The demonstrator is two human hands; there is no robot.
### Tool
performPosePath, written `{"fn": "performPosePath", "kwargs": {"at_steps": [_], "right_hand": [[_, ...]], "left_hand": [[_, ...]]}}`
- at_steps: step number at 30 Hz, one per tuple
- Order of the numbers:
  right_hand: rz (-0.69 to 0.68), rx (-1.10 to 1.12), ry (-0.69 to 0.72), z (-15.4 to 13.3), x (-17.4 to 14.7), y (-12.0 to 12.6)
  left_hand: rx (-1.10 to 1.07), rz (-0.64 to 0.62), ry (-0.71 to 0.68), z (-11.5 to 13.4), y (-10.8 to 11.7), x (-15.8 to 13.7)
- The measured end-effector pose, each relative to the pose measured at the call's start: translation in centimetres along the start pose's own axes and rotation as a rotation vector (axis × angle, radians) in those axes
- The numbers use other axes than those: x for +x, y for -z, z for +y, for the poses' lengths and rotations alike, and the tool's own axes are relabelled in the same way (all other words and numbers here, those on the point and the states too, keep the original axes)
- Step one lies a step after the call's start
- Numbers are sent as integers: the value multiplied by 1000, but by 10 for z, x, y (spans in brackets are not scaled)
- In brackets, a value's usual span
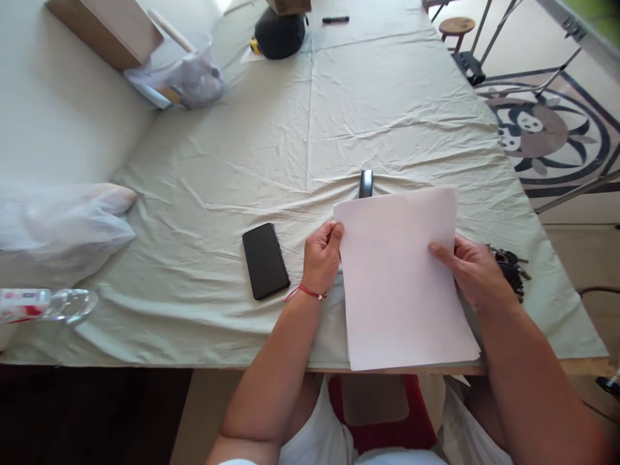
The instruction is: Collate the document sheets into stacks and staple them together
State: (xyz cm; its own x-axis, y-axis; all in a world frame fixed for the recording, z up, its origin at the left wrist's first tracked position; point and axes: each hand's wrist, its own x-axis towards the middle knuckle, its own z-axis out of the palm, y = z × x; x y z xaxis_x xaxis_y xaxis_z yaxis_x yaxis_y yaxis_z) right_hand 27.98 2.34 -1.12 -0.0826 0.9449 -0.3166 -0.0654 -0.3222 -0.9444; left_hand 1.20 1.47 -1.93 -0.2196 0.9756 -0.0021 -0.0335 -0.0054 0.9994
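Observation:
A stack of white paper sheets (400, 284) is held between my two hands over the table's front edge. My left hand (324, 252) pinches its upper left side, thumb on top. Across from it, my right hand (472, 265) grips the right edge, with the thumb flat on the top sheet and the fingers behind. Beyond the far edge of the paper, a dark, shiny object (367, 183), perhaps a stapler, sticks out, its near part hidden. A black smartphone (266, 261) lies left of my left hand. Keys (511, 268) rest just past my right hand.
A pale green cloth (217, 168) covers the table. On the left are a plastic bottle (46, 305) and a white plastic bag (62, 226). Farther off are a cardboard box (111, 29), a bagged bundle (188, 77), a black case (279, 33) and a pen (336, 20).

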Motion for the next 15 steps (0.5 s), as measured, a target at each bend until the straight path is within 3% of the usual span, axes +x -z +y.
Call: {"fn": "performPosePath", "kwargs": {"at_steps": [9,13,15], "right_hand": [[61,-136,137,6,11,-10],[98,-102,167,2,9,-13],[143,-68,187,-1,6,-13]], "left_hand": [[67,197,44,-8,-1,6],[-85,206,58,-4,-9,1],[-234,145,141,1,-15,-5]]}}
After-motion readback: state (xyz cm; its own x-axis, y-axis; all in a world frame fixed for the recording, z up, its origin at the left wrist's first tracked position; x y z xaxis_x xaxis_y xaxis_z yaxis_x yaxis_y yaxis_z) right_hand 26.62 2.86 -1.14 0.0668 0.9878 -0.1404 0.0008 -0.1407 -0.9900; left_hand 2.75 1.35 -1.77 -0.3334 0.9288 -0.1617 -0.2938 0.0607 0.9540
